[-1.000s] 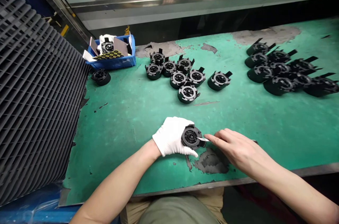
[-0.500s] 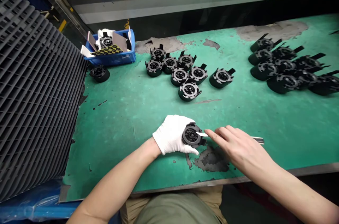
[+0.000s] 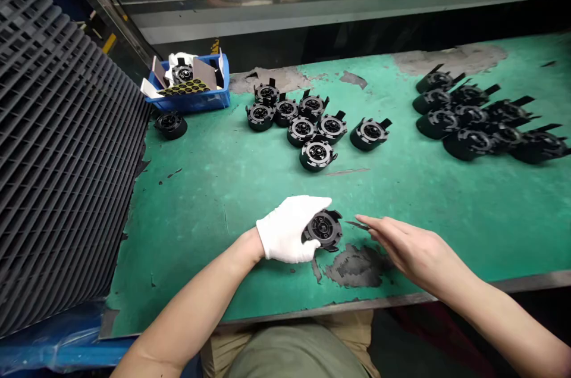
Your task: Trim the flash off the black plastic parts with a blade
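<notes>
A white glove covers my left hand point(image 3: 292, 229), whose fingers and thumb wrap round the left side of a round black part point(image 3: 325, 229) just above the green table. The part's ribbed face is turned up. To its right, my bare right hand point(image 3: 408, 247) pinches a thin, pointed tool point(image 3: 357, 225). The tool's tip points left at the part, with a small gap between them. Most of the tool is hidden by my fingers.
Several round black parts point(image 3: 316, 153) stand grouped beyond my hands on the green table point(image 3: 200, 187). More point(image 3: 470, 141) stand at the right. A blue bin point(image 3: 191, 101) is at the back left, one part point(image 3: 171, 125) before it. Grey slatted racks point(image 3: 66, 175) line the left side.
The tool in my right hand has left the black part's face and moved right, and it now looks dark instead of bright. My left hand has tilted the part slightly and its thumb has closed in.
</notes>
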